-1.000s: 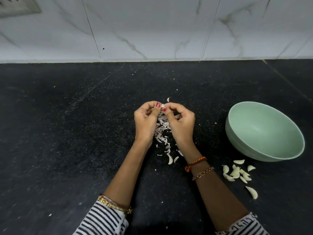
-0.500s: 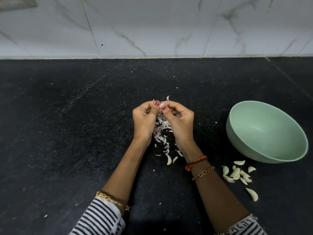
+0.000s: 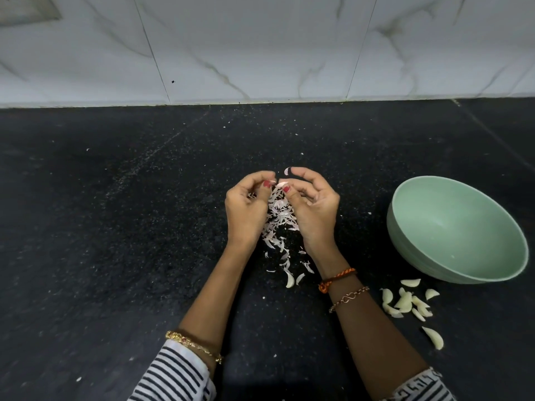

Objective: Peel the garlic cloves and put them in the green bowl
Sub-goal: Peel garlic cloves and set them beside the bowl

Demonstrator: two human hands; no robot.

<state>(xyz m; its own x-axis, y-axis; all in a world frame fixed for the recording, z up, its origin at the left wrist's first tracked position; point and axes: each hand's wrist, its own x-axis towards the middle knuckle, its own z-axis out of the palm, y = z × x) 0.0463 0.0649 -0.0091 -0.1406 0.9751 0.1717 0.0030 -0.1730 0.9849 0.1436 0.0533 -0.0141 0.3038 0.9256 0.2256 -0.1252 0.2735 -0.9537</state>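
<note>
change: my right hand (image 3: 314, 204) has uncurled its fingers, forefinger lifted off the clove (image 3: 282, 184) | left hand (image 3: 246, 209) keeps pinching it

On the counter (image 3: 115, 227), the left hand (image 3: 246, 209) and right hand (image 3: 314, 206) meet at mid-frame, fingertips together around a clove (image 3: 282, 184). The peels (image 3: 279, 224) lie under and between them. The bowl (image 3: 434, 264) sits well to the right. The cloves (image 3: 406, 303) lie just before the bowl, right of the right forearm. The wall (image 3: 260, 47) stands behind the counter.
</note>
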